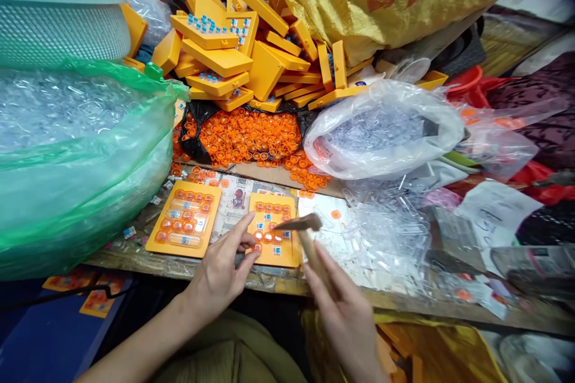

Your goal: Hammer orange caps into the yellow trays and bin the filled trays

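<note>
My right hand [344, 305] is wrapped round the wooden handle of a hammer [309, 239]. The hammer's metal head is raised over the right edge of a yellow plastic panel [287, 257] lying on the bench. Orange see-through caps and small blue-and-white pieces sit in this panel. At its lower left corner, the thumb and fingers of my left hand [222, 266] close on an orange cap [257, 248]. To the left lies a second yellow panel [155, 239], fitted with orange caps and long clear covers.
Behind the panels, a black bag [193, 111] holds loose orange caps. Clear plastic parts fill a green bag [90, 191] at left and a white bag [368, 158] at right, with more loose clear parts [386, 239] on the bench. Yellow panels [265, 69] are heaped at the back.
</note>
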Demonstrator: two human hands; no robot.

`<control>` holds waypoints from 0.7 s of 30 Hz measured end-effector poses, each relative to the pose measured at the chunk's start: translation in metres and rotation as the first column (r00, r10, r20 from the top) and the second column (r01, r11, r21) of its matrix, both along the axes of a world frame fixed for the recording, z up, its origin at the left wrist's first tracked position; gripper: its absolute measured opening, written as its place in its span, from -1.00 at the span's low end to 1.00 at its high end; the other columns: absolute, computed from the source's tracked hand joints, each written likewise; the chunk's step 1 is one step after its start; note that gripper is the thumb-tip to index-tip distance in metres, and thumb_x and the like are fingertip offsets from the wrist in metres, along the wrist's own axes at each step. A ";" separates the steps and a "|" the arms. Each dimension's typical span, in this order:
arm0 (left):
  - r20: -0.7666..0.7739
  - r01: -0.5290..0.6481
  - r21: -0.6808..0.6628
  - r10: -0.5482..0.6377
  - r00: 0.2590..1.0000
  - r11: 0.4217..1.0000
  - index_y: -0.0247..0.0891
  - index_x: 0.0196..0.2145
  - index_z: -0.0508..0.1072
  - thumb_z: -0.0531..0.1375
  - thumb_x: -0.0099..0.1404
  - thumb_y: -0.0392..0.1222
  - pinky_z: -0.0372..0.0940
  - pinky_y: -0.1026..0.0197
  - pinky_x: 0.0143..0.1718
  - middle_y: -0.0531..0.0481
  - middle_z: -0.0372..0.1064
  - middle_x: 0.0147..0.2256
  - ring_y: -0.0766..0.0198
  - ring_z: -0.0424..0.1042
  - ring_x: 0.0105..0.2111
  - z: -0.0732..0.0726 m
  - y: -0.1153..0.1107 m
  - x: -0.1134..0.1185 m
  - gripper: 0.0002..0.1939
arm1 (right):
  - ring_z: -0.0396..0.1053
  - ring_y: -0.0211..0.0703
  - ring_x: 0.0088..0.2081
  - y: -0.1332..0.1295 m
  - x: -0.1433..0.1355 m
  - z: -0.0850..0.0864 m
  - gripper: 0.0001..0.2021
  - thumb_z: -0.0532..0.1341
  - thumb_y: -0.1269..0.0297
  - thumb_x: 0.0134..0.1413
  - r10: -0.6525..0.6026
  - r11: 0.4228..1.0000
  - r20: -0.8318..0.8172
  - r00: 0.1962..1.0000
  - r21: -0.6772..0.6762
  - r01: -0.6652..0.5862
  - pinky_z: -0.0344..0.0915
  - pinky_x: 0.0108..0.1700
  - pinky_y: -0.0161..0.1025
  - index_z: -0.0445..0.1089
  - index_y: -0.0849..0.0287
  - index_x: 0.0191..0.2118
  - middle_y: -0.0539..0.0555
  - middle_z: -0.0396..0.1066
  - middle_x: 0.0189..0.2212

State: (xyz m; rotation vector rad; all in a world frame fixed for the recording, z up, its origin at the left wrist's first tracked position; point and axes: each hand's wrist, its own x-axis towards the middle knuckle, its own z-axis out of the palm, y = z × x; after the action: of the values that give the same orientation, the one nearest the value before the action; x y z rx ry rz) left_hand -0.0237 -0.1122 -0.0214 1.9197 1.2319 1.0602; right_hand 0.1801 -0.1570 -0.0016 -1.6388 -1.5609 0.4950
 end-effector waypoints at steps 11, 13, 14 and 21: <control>0.138 -0.188 -0.291 0.236 0.962 0.938 -0.25 0.06 0.28 0.20 0.17 -0.14 0.44 0.19 -0.28 -0.10 0.37 -0.19 0.29 0.41 -0.32 0.007 0.013 0.003 -0.51 | 0.39 -0.03 -0.14 0.074 0.019 -0.010 -0.68 0.05 0.33 0.16 -0.018 0.999 0.281 0.959 -0.021 0.025 0.34 -0.12 -0.09 0.47 0.17 -0.05 0.19 0.46 -0.15; 0.127 -0.202 -0.313 0.251 0.959 0.928 -0.24 0.07 0.28 0.14 0.24 -0.11 0.42 0.12 -0.17 -0.17 0.37 -0.08 0.22 0.43 -0.21 0.005 0.020 0.003 -0.55 | 0.34 0.04 -0.14 0.071 0.023 -0.006 -0.69 0.05 0.41 0.13 -0.057 0.998 0.370 0.927 -0.003 0.063 0.27 -0.10 -0.02 0.50 0.18 -0.12 0.23 0.45 -0.15; 0.107 -0.201 -0.317 0.246 0.963 0.927 -0.24 0.09 0.27 0.11 0.26 -0.11 0.39 0.06 -0.09 -0.20 0.35 -0.02 0.17 0.42 -0.12 0.003 0.024 0.004 -0.55 | 0.33 0.06 -0.16 0.069 0.026 -0.005 -0.71 0.07 0.45 0.10 -0.067 0.997 0.409 0.910 -0.004 0.075 0.25 -0.11 0.00 0.51 0.17 -0.16 0.23 0.46 -0.17; -0.177 -0.265 -0.290 0.220 0.959 0.920 -0.34 0.19 0.17 0.01 0.31 -0.07 0.04 -0.23 0.18 -0.36 0.20 0.13 -0.06 0.15 0.19 0.000 0.046 0.018 -0.46 | 0.32 0.00 -0.29 0.076 0.039 -0.011 -0.63 0.04 0.61 0.00 -0.041 0.997 0.490 0.871 -0.040 0.070 0.22 -0.22 -0.10 0.50 0.22 -0.15 0.23 0.46 -0.31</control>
State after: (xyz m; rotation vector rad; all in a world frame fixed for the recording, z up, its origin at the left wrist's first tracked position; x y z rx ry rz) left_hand -0.0052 -0.0667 -0.0214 1.6496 1.6460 0.7983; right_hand 0.2187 -0.0814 -0.0122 -1.9511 -1.8651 0.0872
